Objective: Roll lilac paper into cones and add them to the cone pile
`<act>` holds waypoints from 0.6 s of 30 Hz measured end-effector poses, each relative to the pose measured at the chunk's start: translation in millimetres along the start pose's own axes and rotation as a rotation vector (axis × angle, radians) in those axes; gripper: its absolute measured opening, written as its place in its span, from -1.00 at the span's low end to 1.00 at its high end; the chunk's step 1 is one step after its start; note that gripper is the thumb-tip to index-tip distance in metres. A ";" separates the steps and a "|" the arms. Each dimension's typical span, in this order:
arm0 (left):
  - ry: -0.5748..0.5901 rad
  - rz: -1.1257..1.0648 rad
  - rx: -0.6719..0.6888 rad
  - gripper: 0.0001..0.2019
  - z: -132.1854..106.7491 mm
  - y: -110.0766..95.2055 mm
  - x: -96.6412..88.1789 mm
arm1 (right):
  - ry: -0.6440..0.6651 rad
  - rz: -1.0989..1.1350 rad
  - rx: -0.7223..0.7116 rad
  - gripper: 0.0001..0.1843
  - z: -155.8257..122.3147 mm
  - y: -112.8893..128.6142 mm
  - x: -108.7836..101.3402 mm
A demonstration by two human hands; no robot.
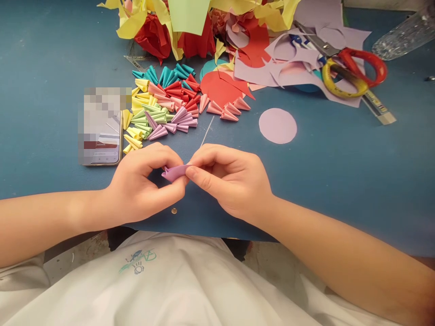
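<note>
A small purple paper cone (175, 172), rolled and flared toward the left, sits between both hands above the table's front part. My left hand (146, 179) is closed, pinching the wide end from behind and below. With thumb and forefinger my right hand (234, 179) grips the narrow end, where the tip is hidden. A thin pale stick (207, 130) shows beyond the right fingers; whether they touch it I cannot tell. Just past the hands lie several finished paper cones (166, 97) in teal, red, pink, yellow, green and purple. A flat purple paper circle (277, 126) rests to the right.
Left of the cones lies a phone (102, 136), partly blurred. Scissors (343, 59) with red and yellow handles rest on cut purple paper (258, 72), near a cutter knife (379, 106). A clear plastic bottle (404, 34) is far right. Crumpled coloured paper (152, 38) fills the back.
</note>
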State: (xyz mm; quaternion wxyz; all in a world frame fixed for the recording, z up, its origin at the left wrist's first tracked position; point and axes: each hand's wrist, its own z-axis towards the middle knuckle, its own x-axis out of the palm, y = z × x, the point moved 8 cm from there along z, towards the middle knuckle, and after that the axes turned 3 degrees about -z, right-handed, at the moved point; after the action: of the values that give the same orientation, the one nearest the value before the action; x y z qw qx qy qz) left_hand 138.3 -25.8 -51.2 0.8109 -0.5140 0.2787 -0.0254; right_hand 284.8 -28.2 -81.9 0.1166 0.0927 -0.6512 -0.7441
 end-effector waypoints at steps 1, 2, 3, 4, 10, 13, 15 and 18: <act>0.003 -0.008 0.007 -0.81 0.3 -0.4 -0.1 | 0.001 0.015 0.006 -0.91 0.3 -0.7 0.2; 0.004 -0.015 0.013 -0.81 0.4 -0.6 -0.4 | 0.002 0.030 0.016 -0.88 0.6 -1.6 0.3; 0.002 -0.021 0.021 -0.82 0.6 -1.0 -0.9 | 0.002 0.044 0.025 -0.85 1.0 -2.5 0.4; -0.003 -0.024 0.026 -0.82 0.6 -1.2 -1.5 | 0.003 0.057 0.030 -0.82 1.3 -3.2 0.6; -0.016 -0.016 0.026 -0.79 0.9 -4.4 -2.7 | 0.015 0.079 0.035 -0.71 2.8 -4.7 3.0; -0.018 -0.030 0.009 -0.81 2.0 -5.8 -3.7 | 0.044 0.124 0.043 -0.70 3.9 -5.8 5.9; -0.009 -0.044 -0.005 -0.81 2.8 -5.5 -3.8 | 0.063 0.154 0.036 -0.71 4.7 -5.7 7.1; 0.001 -0.063 -0.015 -0.81 3.7 -3.9 -4.1 | 0.062 0.124 -0.008 -0.77 5.0 -3.7 4.6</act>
State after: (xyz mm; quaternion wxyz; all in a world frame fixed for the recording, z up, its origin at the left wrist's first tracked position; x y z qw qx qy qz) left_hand 137.6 -23.3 -45.0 0.8056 -0.5285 0.2632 -0.0490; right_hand 278.7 -24.4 -84.8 0.1829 0.0748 -0.6489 -0.7347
